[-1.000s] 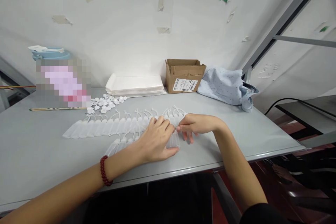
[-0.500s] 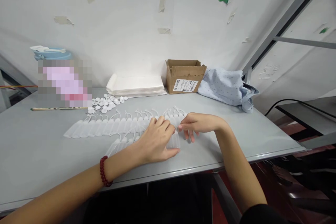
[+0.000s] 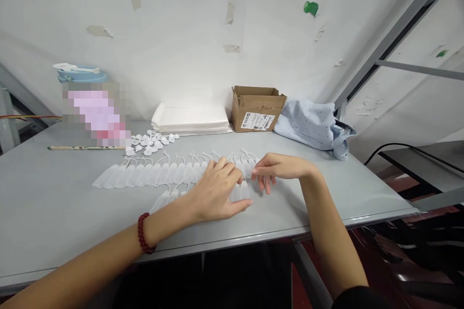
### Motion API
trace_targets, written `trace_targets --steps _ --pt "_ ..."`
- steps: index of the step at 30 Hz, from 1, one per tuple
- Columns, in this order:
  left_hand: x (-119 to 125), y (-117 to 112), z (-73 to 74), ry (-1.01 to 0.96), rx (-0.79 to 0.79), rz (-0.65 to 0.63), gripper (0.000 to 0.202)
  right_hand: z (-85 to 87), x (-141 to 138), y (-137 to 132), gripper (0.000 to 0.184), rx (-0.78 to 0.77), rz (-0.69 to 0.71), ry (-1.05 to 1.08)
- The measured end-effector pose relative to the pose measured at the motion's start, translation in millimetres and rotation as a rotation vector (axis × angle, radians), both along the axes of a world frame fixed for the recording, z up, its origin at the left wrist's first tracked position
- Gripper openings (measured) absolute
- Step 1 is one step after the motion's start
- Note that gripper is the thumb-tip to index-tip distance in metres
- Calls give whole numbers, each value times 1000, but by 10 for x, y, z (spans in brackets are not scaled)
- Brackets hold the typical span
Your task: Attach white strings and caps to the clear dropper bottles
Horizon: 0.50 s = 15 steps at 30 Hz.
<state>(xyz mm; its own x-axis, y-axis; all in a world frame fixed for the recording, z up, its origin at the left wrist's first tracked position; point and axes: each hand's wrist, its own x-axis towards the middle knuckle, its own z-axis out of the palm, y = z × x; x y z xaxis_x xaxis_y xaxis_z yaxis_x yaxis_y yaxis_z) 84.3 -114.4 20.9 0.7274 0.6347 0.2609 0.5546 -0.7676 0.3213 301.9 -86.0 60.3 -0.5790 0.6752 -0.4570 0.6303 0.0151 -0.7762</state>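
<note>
A long row of small clear plastic bottles (image 3: 145, 175) with tethered caps lies across the grey table (image 3: 54, 212). A second shorter row (image 3: 167, 198) lies nearer me. My left hand (image 3: 213, 193), with a red bead bracelet on its wrist, rests curled over a clear bottle (image 3: 242, 192) at the right end of the near row. My right hand (image 3: 275, 169) pinches something small at the top of that bottle, thumb and forefinger together, other fingers hanging down.
A heap of small white caps (image 3: 148, 141) lies behind the rows. A stack of white sheets (image 3: 192, 118), an open cardboard box (image 3: 257, 108) and a blue cloth bundle (image 3: 311, 123) stand along the wall. A thin stick (image 3: 85, 147) lies at left. A blurred container (image 3: 94, 111) stands at back left.
The view has shifted slightly down and right. Both hands stay at the same bottle; my right hand has lifted a little and its fingers have drawn closer together.
</note>
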Motion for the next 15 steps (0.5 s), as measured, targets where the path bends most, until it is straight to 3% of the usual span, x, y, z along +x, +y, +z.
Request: trace_targets --steps 4,9,13,15 --pt "-209 186 145 -140 -96 146 31 3 50 21 43 13 -47 60" --pt "-891 691 283 -190 -94 526 22 -33 61 62 40 75 -142 142" --pt "-1464 1039 186 -93 -108 788 21 -74 45 97 39 172 -284 230" --pt "-1626 1128 96 -23 -131 776 25 -94 38 118 38 220 -364 261"
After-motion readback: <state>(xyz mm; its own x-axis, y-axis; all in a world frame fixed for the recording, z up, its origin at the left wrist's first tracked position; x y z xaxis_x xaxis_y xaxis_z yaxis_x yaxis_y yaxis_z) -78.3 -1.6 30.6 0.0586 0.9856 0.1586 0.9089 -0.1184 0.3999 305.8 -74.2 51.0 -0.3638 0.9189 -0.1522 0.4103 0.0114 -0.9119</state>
